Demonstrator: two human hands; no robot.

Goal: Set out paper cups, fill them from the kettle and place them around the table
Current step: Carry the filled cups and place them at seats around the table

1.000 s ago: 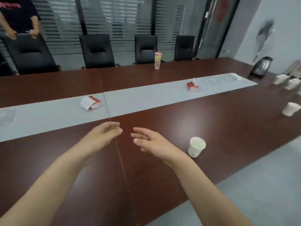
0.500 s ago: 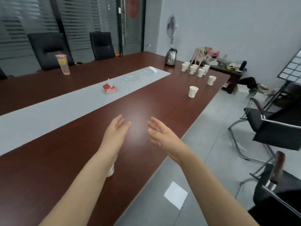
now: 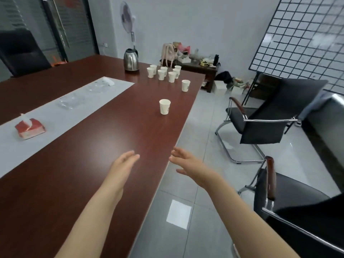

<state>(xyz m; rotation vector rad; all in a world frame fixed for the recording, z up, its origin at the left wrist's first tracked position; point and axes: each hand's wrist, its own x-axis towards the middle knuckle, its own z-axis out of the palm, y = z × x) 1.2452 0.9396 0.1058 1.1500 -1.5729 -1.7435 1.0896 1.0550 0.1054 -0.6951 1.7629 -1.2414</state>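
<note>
While the table (image 3: 74, 183) stretches away ahead, the kettle (image 3: 131, 60) stands upright at its far end. Both hands are empty, fingers straight: the left hand (image 3: 121, 166) over the tabletop, the right hand (image 3: 188, 164) just past its edge. Straight ahead, well apart from both and, I judge, slightly nearer the right, the nearest cup (image 3: 164, 107) stands upright; a second cup (image 3: 185, 85) and a cluster (image 3: 163, 72) lie beyond. Their contents are hidden.
</note>
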